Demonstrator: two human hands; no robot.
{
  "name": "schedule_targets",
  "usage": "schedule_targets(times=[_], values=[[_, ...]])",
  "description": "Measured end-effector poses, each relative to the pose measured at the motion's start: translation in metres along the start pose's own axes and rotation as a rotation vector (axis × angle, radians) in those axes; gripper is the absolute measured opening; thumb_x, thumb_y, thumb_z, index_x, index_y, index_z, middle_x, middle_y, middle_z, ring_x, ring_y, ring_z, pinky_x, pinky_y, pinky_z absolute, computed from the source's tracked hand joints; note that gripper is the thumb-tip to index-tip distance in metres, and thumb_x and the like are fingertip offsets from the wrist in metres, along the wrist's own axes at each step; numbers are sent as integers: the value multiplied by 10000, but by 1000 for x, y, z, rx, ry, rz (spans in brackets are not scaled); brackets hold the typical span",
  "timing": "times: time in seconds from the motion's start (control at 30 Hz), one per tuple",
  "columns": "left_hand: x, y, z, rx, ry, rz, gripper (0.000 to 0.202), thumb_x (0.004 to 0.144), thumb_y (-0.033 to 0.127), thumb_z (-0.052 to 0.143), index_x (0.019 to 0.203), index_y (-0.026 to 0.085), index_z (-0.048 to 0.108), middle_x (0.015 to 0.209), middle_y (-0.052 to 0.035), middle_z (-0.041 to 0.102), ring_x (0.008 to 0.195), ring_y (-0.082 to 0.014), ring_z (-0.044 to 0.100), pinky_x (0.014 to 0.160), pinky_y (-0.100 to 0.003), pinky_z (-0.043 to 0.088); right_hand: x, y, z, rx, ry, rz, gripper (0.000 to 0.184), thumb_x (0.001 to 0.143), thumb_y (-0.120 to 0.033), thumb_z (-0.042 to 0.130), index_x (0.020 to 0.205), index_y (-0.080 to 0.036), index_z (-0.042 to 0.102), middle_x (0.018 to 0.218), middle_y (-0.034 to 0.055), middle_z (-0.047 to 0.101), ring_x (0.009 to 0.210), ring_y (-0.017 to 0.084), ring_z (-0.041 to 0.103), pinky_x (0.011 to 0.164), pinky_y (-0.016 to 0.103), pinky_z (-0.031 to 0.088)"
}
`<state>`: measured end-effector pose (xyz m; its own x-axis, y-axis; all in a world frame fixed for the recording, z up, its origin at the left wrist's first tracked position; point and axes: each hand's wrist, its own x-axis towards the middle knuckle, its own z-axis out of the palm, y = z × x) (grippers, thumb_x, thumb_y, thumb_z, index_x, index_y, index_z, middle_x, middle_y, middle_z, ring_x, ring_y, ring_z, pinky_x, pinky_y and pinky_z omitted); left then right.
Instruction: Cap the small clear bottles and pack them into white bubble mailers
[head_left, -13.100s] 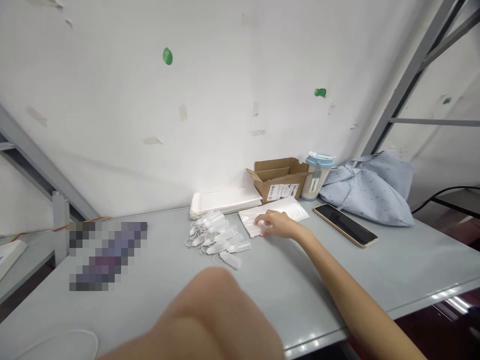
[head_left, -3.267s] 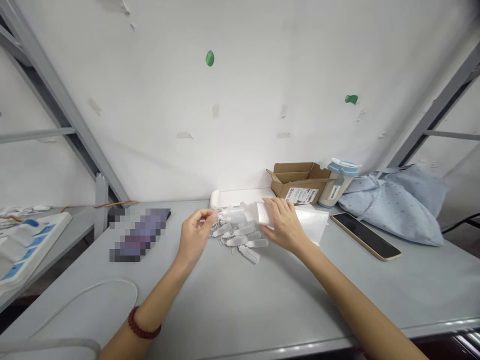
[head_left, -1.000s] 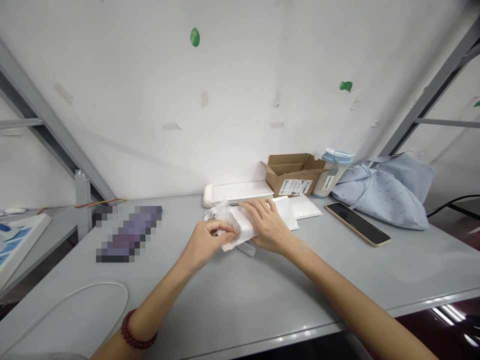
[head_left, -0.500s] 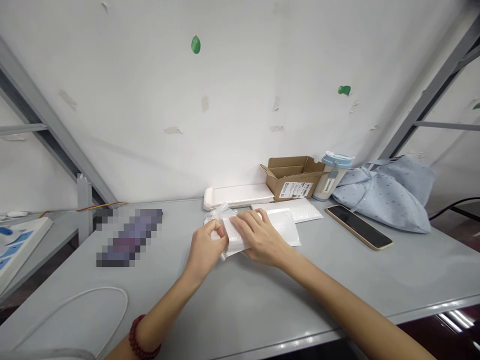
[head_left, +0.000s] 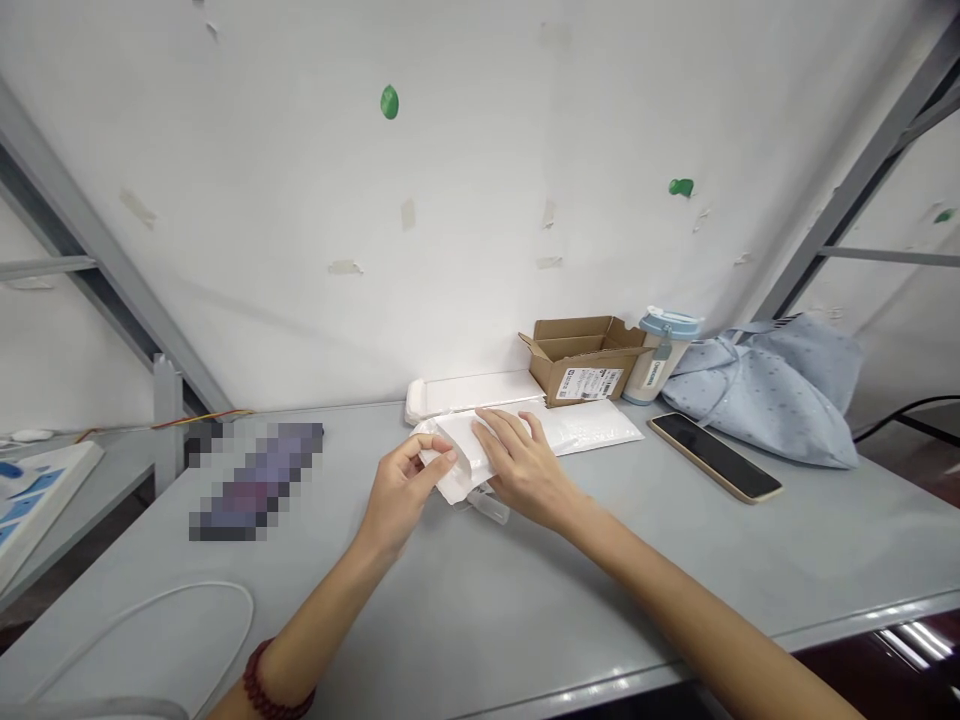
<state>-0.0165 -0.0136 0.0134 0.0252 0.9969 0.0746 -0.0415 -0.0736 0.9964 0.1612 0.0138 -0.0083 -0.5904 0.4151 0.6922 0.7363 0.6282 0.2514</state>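
Observation:
A white padded envelope (head_left: 457, 482) is between my hands near the back middle of the table. My left hand (head_left: 401, 490) pinches its left edge, where the material curls over. My right hand (head_left: 529, 465) has its fingers bent across the top of the envelope, its thumb hidden. From beneath the envelope and right hand sticks out a small clear plastic piece (head_left: 491, 505); most of it is covered. Another white padded envelope (head_left: 600, 425) lies flat behind, reaching out to the right. A stack of white envelopes (head_left: 480, 390) lies against the wall.
At the back stand an open cardboard box (head_left: 589, 375) and a blue-lidded cup (head_left: 660, 360). To the right are a phone (head_left: 716, 458) and a light-blue cloth bag (head_left: 772, 390). A pixelated item (head_left: 259, 480) and a white cable (head_left: 251, 610) lie on the left.
The bubble-textured packet and clear bag that were between my hands have shifted mostly out of sight. A smooth white envelope now shows there, and the clear plastic piece pokes out below.

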Motion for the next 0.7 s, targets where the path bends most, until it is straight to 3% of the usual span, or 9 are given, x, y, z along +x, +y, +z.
schedule_targets(times=[0.27,0.47,0.53,0.6,0.7], values=[[-4,3,2,-129,-46,74,290,741,351,647,974,185,601,747,4,594,725,-136,551,660,-247,472,-1,-1,3,-7,-4,14,402,811,-18,341,1170,-78,512,1273,203,523,1185,263,456,920,472,317],[-7,4,2,-129,56,239,515,797,326,597,1267,201,429,772,-8,630,746,-158,593,669,-286,506,0,3,1,16,43,11,385,820,-8,338,1126,-120,543,1160,138,617,1102,222,523,931,446,295],[-9,4,2,-47,62,296,513,821,311,567,1296,209,403,834,-27,644,818,-173,604,697,-296,514,0,5,1,11,52,16,394,814,7,329,1103,-133,558,1124,118,637,1071,208,541,936,438,290],[-10,2,2,129,44,381,356,839,286,540,1184,202,524,950,-58,639,922,-190,592,757,-309,515,-1,6,1,7,55,22,410,797,22,331,1092,-137,568,1109,114,641,1054,202,549,942,435,286],[-10,-5,4,486,37,646,196,847,207,511,997,198,637,1080,-79,603,1032,-213,552,865,-352,485,-2,9,0,12,72,20,443,757,42,346,1097,-131,571,1091,115,643,1039,204,556,947,442,282]])
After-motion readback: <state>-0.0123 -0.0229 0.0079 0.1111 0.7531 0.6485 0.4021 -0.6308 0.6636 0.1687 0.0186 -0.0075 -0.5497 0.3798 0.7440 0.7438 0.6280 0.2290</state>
